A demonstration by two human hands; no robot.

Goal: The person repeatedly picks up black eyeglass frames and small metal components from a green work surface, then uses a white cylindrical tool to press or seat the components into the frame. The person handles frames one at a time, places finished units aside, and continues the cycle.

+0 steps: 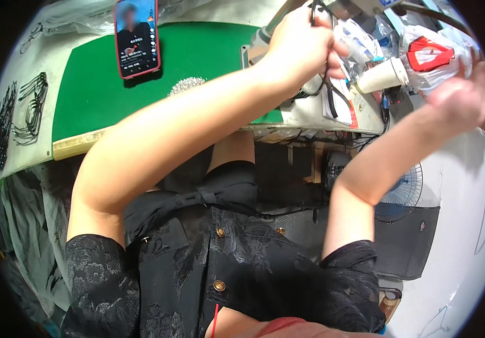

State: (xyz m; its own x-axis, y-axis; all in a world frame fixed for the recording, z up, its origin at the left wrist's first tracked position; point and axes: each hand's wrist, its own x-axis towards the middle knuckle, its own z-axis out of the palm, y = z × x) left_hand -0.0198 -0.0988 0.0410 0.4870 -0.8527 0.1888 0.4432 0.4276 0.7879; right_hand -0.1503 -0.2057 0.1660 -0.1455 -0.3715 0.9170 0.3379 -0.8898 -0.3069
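Note:
My left hand (298, 48) reaches over the back right of the green mat, its fingers closed round a black eyeglass frame (339, 102). A thin black temple arm hangs below the fingers, and another dark part shows above them; the rest of the frame is hidden by the hand. My right hand (463, 101) is at the far right, near a white plastic bag with red print (429, 55). Motion smears its fingers, and whether it holds anything cannot be made out. More black eyeglass frames (33, 107) lie in rows at the table's left end.
A phone in a red case (137, 39) stands on the green mat (93, 84), playing a video. A silvery bristly pad (188, 85) lies partly behind my left forearm. A white paper cup (382, 76) tilts beside the bag. Below the table is a fan (403, 191).

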